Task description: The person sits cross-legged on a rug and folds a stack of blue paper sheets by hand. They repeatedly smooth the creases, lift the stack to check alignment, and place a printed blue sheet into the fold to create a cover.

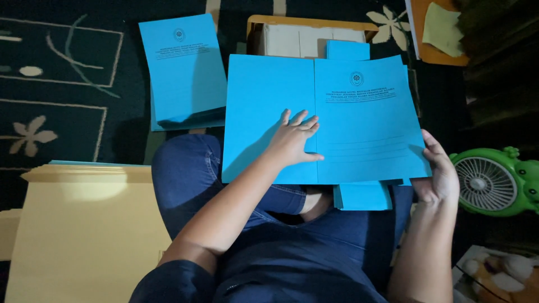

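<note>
left hand flat, fingers spread on the open blue folder at frame centre, right hand gripping its right edge, folded stack upper left done, more sheets underneath left.

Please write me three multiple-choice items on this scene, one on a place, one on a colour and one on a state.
1. Where does the left hand rest?
A. on the open blue folder's middle crease
B. on the green fan
C. on the yellow envelopes

2. What colour is the small fan?
A. red
B. green
C. white

3. How does the folder lie?
A. rolled up
B. shut
C. spread open

Answers: 1 A, the palm lies flat at the fold; 2 B, its casing is green; 3 C, both leaves lie flat while the right hand grips the right edge.
</note>
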